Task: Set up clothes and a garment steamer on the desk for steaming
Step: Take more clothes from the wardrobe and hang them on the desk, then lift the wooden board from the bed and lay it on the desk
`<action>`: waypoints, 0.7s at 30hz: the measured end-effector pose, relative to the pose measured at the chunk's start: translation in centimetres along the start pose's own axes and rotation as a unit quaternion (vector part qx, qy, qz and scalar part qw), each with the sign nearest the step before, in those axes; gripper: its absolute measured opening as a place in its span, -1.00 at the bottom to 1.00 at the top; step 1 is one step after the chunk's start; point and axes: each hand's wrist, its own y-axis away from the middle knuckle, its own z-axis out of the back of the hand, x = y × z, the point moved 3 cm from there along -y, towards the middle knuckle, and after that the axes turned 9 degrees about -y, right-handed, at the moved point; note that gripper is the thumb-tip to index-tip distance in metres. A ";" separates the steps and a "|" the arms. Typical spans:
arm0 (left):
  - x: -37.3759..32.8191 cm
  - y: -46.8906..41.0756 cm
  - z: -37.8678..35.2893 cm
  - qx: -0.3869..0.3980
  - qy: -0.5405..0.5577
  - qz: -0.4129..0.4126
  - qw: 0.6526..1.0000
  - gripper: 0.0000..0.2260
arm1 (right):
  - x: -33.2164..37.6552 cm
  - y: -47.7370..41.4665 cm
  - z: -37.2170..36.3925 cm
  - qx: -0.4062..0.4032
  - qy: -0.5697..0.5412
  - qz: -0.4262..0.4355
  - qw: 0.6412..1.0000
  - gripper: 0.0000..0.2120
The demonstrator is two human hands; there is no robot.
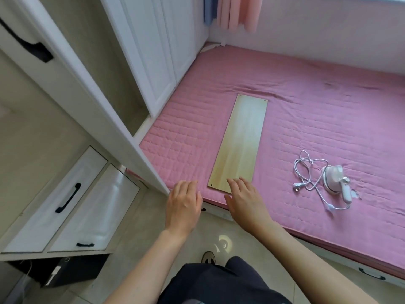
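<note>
Closest in, the left hand (183, 205) and right hand (245, 199) reach forward side by side, both flat with fingers straight and holding nothing. They are at the near edge of the bed (317, 102). The left hand sits just left of the near corner of the board (240, 139), and the right hand's fingertips overlap the board's near end. Whether they press on the board or hover above it cannot be told. The board lies flat on the bed with its long axis running away from the person, the far end leaning slightly right, so its short near end faces both hands squarely. That probably calls for a two-handed hold at that end, or a push along its length. To the right, well apart from the board, the steamer (333, 178) lies on the bed with its handle towards the near right. Its cord (306, 170) is looped loosely on the side nearest the board, with the plug (296, 189) free. The right hand is clearly the nearer one for the steamer, with a sideways reach to the right. No garment is in view. Further off, the wardrobe (157, 62) stands along the left.
</note>
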 end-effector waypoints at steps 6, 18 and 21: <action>0.0 -3.6 -1.6 0.019 0.001 0.014 1.000 -0.72 | -2.0 -4.6 0.1 -0.001 -0.002 0.008 1.000 -0.57; -4.8 -13.3 -5.7 0.057 -0.014 0.025 0.998 -0.74 | -11.0 -12.5 2.8 0.035 0.009 0.017 0.999 -0.59; -5.8 -16.2 -7.5 0.069 -0.026 0.024 0.997 -0.74 | -14.2 -15.0 3.3 0.038 0.016 0.012 0.999 -0.60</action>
